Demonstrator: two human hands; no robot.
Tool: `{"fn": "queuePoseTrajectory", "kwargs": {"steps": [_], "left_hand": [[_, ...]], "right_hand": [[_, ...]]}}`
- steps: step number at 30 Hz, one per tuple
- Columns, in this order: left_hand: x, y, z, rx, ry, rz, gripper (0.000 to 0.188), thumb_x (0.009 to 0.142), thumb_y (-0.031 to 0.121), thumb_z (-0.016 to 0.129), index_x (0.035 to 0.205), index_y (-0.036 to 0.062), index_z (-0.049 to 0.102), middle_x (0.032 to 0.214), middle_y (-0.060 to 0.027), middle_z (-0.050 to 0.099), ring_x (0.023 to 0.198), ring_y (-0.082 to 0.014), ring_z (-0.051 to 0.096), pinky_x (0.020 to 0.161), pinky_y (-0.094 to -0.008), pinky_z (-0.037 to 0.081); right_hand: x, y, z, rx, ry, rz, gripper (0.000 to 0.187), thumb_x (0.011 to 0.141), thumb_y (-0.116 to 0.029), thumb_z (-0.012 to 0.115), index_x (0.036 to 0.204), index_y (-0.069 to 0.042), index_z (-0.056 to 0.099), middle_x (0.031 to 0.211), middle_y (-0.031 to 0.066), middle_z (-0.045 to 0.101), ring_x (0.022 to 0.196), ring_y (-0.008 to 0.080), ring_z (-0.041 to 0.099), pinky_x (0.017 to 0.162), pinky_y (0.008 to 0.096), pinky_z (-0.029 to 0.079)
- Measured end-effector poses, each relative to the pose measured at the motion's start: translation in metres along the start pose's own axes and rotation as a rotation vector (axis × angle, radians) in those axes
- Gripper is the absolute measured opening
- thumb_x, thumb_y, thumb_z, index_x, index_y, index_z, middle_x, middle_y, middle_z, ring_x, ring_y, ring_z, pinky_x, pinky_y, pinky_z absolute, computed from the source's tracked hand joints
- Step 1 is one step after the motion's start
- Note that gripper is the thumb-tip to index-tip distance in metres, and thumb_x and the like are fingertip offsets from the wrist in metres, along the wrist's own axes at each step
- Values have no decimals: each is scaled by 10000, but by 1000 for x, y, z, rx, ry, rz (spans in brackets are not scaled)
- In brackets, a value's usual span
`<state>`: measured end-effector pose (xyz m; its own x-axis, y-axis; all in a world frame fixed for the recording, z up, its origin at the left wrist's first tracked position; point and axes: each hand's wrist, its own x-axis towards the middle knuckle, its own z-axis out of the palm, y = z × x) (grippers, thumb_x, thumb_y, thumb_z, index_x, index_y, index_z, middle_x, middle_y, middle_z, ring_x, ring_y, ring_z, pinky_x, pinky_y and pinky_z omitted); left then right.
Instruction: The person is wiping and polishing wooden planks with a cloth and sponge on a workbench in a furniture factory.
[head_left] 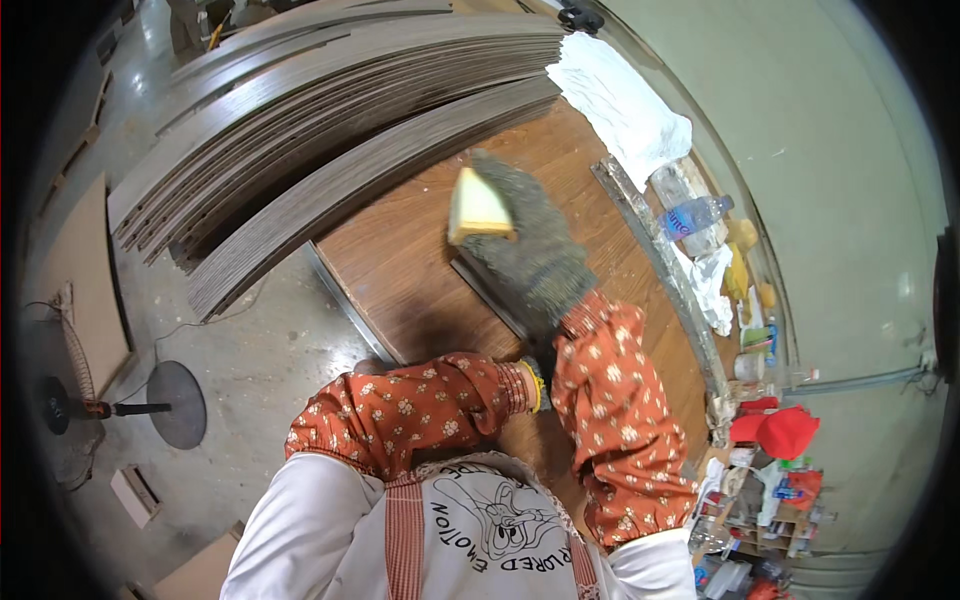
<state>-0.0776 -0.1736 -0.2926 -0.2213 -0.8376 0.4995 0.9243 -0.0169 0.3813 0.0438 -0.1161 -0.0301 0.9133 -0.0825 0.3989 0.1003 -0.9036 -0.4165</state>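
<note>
My right hand [525, 235], in a dark grey knit glove, is closed round a pale yellow wedge-shaped block [480, 210] over the wooden tabletop [390, 260]. The glove is slightly blurred. A narrow dark strip [488, 297] lies below the block, partly covered by my right hand. Only the yellow-edged glove cuff of my left hand [541, 386] shows, close to my body. My right forearm and glove hide its fingers, so what it holds is not visible.
Long grey wood-grain planks [400, 130] are stacked across the table's far left. A worn rail [660, 250] runs along the right, with a white cloth [625, 110], a plastic bottle [697, 217] and a red cap [778, 432] nearby. A round black base [177, 405] stands on the floor.
</note>
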Motion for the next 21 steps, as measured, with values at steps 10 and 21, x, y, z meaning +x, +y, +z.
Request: {"fn": "queuePoseTrajectory", "kwargs": {"steps": [10,21], "left_hand": [[-10,30,50,803,174,296,536,1031,455,335,1499,193,347,1495,-64,417,1347,-239,416,1156,-376,293],[-3,110,157,2492,-275,-446,493,916,267,457,1331,13,537,1345,-265,513,1299,-362,450,1119,-458,336]], "right_hand": [[27,16,-6,33,-245,293,799,737,-108,792,1457,-162,447,1332,189,542,1247,318,526,1045,386,453],[-60,74,-49,148,261,344,792,727,-65,834,1419,-45,450,1376,152,516,1261,268,525,1056,366,454]]}}
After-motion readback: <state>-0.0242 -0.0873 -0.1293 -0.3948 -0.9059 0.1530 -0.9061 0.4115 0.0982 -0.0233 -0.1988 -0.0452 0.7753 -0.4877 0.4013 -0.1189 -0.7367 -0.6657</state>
